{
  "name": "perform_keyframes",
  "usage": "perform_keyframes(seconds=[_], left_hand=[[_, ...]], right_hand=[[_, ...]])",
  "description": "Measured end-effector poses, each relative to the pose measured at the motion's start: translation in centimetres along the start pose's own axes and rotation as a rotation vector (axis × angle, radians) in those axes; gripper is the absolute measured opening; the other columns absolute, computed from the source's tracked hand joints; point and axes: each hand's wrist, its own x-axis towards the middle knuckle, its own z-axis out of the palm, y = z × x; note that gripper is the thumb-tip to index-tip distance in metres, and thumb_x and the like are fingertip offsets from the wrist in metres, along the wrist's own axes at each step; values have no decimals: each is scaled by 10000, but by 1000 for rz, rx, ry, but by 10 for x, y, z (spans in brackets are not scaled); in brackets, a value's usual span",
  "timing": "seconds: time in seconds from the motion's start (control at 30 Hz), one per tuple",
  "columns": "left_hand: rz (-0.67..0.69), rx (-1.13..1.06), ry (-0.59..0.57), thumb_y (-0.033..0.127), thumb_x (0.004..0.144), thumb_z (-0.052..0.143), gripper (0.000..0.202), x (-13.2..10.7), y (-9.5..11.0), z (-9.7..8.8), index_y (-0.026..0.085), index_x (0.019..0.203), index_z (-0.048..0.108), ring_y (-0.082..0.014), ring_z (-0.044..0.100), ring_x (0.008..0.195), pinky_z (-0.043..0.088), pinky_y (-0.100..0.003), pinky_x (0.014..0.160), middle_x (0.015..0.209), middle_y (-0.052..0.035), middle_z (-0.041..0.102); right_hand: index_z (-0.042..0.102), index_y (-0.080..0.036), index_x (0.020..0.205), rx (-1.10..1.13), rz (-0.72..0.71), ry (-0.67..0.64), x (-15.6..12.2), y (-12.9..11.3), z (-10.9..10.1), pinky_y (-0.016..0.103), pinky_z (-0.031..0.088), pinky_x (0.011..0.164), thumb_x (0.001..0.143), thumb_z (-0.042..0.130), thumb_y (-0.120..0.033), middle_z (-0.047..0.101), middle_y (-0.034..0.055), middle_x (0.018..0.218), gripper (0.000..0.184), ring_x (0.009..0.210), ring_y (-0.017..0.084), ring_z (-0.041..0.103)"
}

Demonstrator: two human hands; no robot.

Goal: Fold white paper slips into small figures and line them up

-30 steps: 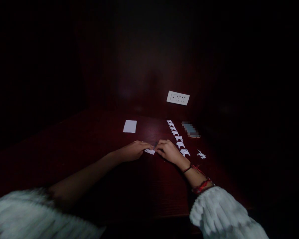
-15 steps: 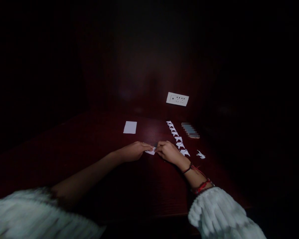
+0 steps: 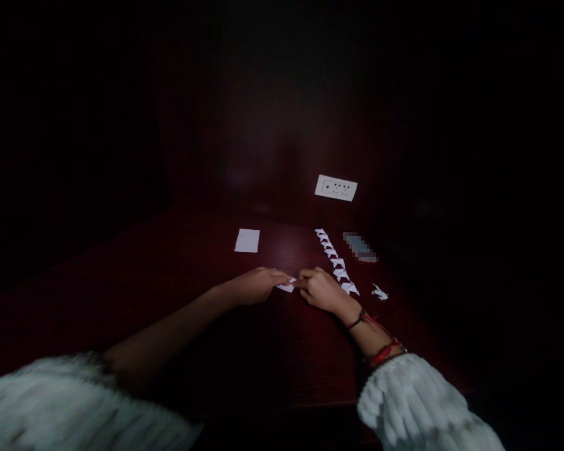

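A small piece of white paper [image 3: 286, 287] lies on the dark red table between my two hands. My left hand [image 3: 257, 285] covers its left part, fingers together, with thumb and fingertips on the sheet. From the right, my right hand [image 3: 320, 288] bends its fingers in and touches the paper's right edge with its fingertips. Both hands hide much of the sheet, so its exact folds cannot be made out. Just beyond my right hand runs a row of several folded white paper pieces [image 3: 340, 275]. Farther off to the left lies a flat white stack or sheet of paper [image 3: 247, 240].
A phone-shaped object [image 3: 360, 247], blurred by pixels, lies right of the row. Nearer me is a crumpled bit of white paper [image 3: 380, 292]. A white socket panel [image 3: 336, 188] sits on the wall behind the table [image 3: 178, 263]. The surroundings are very dark.
My right hand's fingers have shifted slightly at the paper's right edge. Both hands stay on the same sheet. The whole view has moved by a hair.
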Motion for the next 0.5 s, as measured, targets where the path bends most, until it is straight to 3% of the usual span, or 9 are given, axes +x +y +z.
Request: perform_keyframes(seconds=[0.27, 0.5], left_hand=[[-4, 9, -26, -21, 690, 333, 522, -1, -1, -3, 233, 1138, 418, -118, 420, 1045, 289, -247, 894, 1152, 9, 471], [27, -38, -37, -37, 663, 340, 563, -2, -6, -2, 236, 1151, 402, -114, 393, 1074, 268, -252, 917, 1180, 16, 447]], right_hand=[[597, -142, 874, -48, 27, -86, 1, -4, -9, 299, 257, 723, 769, 402, -194, 537, 69, 791, 227, 790, 156, 475], [578, -151, 910, -82, 21, -42, 0, -2, -7, 301, 254, 732, 775, 395, -195, 523, 67, 806, 232, 787, 152, 467]])
